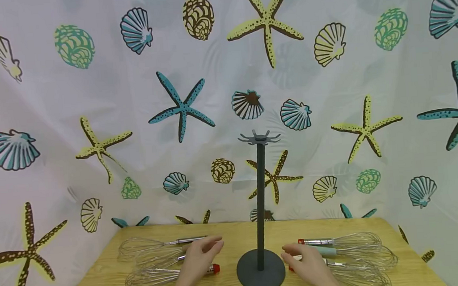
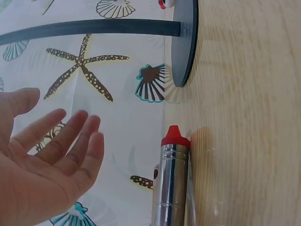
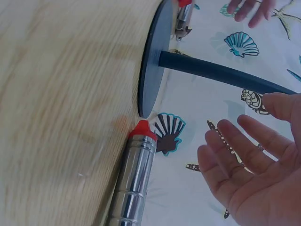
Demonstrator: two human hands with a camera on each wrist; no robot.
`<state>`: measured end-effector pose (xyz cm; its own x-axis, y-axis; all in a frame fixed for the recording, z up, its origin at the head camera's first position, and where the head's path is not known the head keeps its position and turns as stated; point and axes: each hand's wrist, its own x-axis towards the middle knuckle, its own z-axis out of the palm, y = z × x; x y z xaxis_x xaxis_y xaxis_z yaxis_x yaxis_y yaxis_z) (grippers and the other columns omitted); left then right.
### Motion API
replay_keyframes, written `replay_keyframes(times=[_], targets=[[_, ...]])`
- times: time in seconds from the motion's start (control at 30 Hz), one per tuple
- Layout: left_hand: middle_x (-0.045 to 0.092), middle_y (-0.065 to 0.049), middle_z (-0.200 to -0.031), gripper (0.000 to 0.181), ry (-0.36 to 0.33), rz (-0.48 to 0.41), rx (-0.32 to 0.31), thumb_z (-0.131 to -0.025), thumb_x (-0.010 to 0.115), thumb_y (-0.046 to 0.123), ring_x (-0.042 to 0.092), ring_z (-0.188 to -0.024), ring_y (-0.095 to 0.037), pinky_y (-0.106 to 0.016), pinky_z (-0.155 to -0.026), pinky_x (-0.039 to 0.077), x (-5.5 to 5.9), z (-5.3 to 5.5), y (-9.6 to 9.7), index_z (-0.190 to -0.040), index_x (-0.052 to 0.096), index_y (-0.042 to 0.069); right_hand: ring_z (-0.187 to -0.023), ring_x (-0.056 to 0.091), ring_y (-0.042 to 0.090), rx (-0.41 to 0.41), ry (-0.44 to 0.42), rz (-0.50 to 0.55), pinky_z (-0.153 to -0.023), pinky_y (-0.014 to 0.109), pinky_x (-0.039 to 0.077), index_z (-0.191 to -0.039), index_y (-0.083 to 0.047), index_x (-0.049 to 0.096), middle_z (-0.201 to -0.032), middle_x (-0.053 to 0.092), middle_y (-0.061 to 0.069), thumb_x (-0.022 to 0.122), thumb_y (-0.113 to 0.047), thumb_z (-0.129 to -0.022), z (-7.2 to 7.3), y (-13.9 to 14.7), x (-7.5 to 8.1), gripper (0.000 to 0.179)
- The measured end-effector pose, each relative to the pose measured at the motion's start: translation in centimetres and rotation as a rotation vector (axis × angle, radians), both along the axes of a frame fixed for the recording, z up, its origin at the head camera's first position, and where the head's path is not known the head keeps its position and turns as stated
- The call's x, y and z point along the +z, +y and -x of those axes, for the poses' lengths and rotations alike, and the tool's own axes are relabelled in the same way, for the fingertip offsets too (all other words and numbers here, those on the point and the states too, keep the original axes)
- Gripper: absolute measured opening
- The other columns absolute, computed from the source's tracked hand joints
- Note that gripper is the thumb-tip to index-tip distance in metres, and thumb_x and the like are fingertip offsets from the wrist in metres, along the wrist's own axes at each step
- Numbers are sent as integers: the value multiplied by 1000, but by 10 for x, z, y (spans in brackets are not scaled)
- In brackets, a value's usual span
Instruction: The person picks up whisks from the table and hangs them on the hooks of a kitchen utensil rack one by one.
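Note:
A dark metal stand point(image 1: 260, 203) with a round base point(image 1: 260, 285) and a ring of hooks point(image 1: 260, 138) at its top stands upright between my hands. My left hand point(image 1: 198, 260) hovers left of it with relaxed fingers, holding nothing. Beneath that hand lies a wire whisk point(image 1: 152, 279); its steel handle point(image 2: 173, 183) has a red end. My right hand point(image 1: 308, 266) floats on the stand's other side, palm inward and fingers loosely bent, also without a thing in it. Another red-ended steel whisk handle point(image 3: 134, 176) lies below it. Part of the right-hand whisks is hidden by this hand.
Several whisks lie on the left of the wooden table point(image 1: 103, 285), handles toward the stand. Several more, including a whisk with a pale green handle point(image 1: 324, 251), lie on the right. A curtain point(image 1: 215, 72) printed with shells and starfish surrounds the table's back and sides.

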<state>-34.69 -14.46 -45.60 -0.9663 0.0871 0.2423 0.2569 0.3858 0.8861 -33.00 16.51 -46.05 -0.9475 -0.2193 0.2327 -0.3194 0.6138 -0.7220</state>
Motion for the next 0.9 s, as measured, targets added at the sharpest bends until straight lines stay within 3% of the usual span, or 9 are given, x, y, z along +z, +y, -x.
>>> replay_keyframes(times=[0.2, 0.37, 0.47, 0.57, 0.9], targets=[[72, -8, -104, 40, -124, -179, -19, -97, 62, 32, 68, -96, -27, -37, -77, 57, 5, 1, -7, -125, 66, 4, -92, 69, 21, -26, -1, 134, -75, 33, 56, -111, -9, 73, -105, 74, 8, 65, -29, -95, 6, 5, 1, 27], [73, -9, -100, 42, -174, -251, -12, -96, 64, 34, 70, -90, -21, -37, -76, 56, 3, 2, -15, -124, 66, 3, -89, 69, 22, -51, -114, 321, -72, 35, 56, -114, -3, 71, -103, 73, 11, 66, -26, -95, 9, 8, 5, 30], [73, -9, -101, 44, -211, -266, -27, -95, 64, 36, 69, -89, -19, -35, -76, 56, 2, 3, -23, -124, 66, 3, -86, 68, 21, -80, -174, 431, -68, 36, 56, -118, -1, 69, -100, 73, 8, 65, -24, -95, 10, 5, 11, 32], [73, -7, -102, 43, -228, -282, -56, -95, 64, 36, 69, -91, -19, -34, -78, 55, 2, 5, -29, -125, 65, 4, -84, 67, 19, -100, -180, 502, -66, 33, 55, -119, -3, 69, -101, 73, 6, 64, -22, -96, 11, 2, 21, 30], [72, -4, -113, 44, -234, -263, -166, -93, 68, 33, 67, -102, -24, -39, -87, 55, -1, 5, -45, -128, 64, 8, -93, 67, 21, -79, -217, 604, -73, 34, 55, -121, -8, 68, -107, 72, 7, 66, -26, -95, 14, -4, 40, 32]])
